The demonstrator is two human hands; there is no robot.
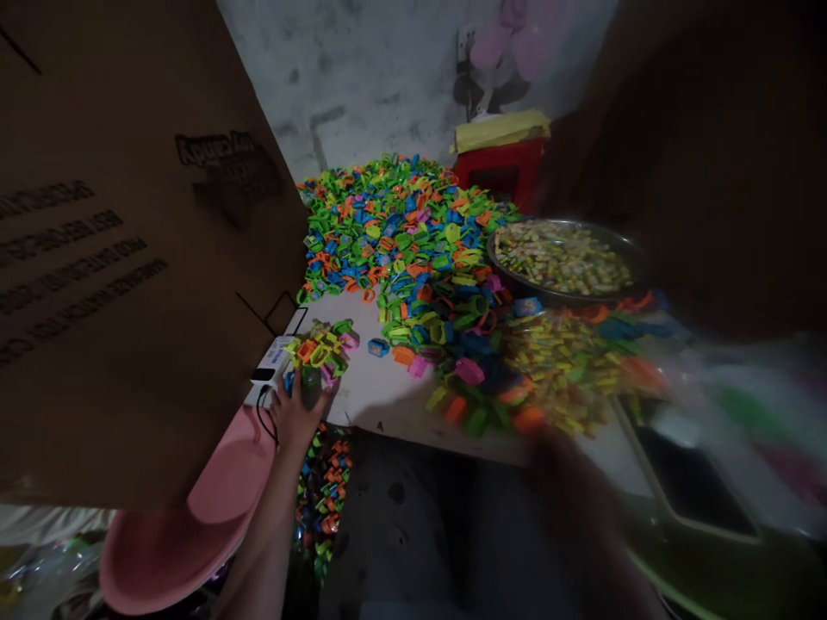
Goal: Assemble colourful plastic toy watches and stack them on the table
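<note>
My left hand is at the left edge of the white table. Its fingers and thumb curl around toy watches in a small cluster of yellow, green, orange and pink. A dark greenish piece shows between the fingers; its kind is unclear. My right hand is dark and smeared by motion at the table's front edge, so its fingers cannot be made out. Nearest to it lie blurred toy watches and a heap of small yellow pieces, possibly wrapped candy.
A large heap of toy watches covers the table's back. A metal bowl holds small yellowish pieces. A phone-like dark slab lies right. Cardboard rises left, above a pink basin. A red stool stands behind.
</note>
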